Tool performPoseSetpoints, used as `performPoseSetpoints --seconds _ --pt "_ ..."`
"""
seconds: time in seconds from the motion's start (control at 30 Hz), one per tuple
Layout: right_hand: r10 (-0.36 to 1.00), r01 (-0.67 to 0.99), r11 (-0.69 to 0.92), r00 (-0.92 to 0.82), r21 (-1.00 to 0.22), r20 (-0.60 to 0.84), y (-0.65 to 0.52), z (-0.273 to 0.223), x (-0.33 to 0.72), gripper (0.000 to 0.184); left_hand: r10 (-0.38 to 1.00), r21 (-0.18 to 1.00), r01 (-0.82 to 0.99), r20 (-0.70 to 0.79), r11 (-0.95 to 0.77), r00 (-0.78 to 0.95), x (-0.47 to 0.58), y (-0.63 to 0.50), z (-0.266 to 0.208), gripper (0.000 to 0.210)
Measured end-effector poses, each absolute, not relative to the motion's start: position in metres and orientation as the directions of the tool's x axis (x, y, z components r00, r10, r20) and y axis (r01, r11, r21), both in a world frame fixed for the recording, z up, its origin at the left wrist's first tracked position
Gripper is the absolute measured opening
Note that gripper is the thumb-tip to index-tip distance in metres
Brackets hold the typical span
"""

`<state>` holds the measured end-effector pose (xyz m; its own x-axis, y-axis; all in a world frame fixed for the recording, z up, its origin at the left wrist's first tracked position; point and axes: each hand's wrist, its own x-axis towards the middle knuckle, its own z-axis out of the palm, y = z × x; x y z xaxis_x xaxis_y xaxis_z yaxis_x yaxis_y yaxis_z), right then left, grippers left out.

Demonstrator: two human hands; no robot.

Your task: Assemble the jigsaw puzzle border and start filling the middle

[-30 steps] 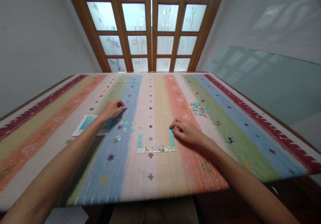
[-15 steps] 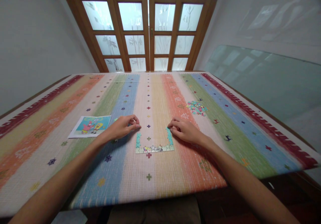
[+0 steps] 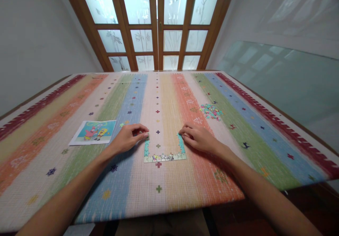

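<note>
One printed picture sheet (image 3: 92, 132), laid flat on the striped tablecloth (image 3: 180, 190) at left, figures upright to the seated person; presumably so placed for easy reference at a glance, clear of the work.

Several loose puzzle pieces (image 3: 122, 125), pale green and teal, just right of the sheet, partly covered by the hand; likely kept apart from the main heap as a small selection.

Left hand (image 3: 127, 137), item three: palm down, thumb and index finger brought narrowly together at the far end of the border's left side.

Puzzle border (image 3: 164, 157), centre, near the table's front edge: joined pieces forming a U, near row and two teal sides complete in outline, far side open. Its position squarely before the body probably suits both hands.

Right hand (image 3: 197, 137): fingers gathered closely at the far end of the border's right side, perhaps steadying it. Fingertips being small and shaded, whether either hand pinches a piece cannot be told.

Heap of pieces (image 3: 211, 112), right and farther back, mixed colours, seemingly set out of the hands' way.

Markings: the sheet's figures resemble SpongeBob cartoon characters; no brand name, label or writing is legible.
</note>
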<state>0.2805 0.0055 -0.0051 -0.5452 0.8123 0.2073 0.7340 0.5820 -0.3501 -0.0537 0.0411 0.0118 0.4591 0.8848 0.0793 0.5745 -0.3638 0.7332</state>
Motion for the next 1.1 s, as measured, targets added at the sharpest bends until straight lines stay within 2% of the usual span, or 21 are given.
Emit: performPoseSetpoints --seconds 0.3,0.57,1.1 --pt "0.812 0.735 0.582 -0.546 -0.349 0.207 0.005 -0.006 0.28 0.021 0.877 0.703 0.587 0.11 -0.402 0.468 -0.055 0.038 0.002 0.024" --pt "0.804 0.726 0.593 -0.557 -0.348 0.209 0.004 -0.008 0.282 0.023 0.824 0.587 0.606 0.209 -0.537 0.527 -0.053 0.036 -0.001 0.018" --pt "0.804 0.706 0.593 -0.545 -0.386 0.237 0.002 -0.007 0.283 0.022 0.783 0.526 0.608 0.206 -0.595 0.587 -0.061 0.032 -0.002 0.019"
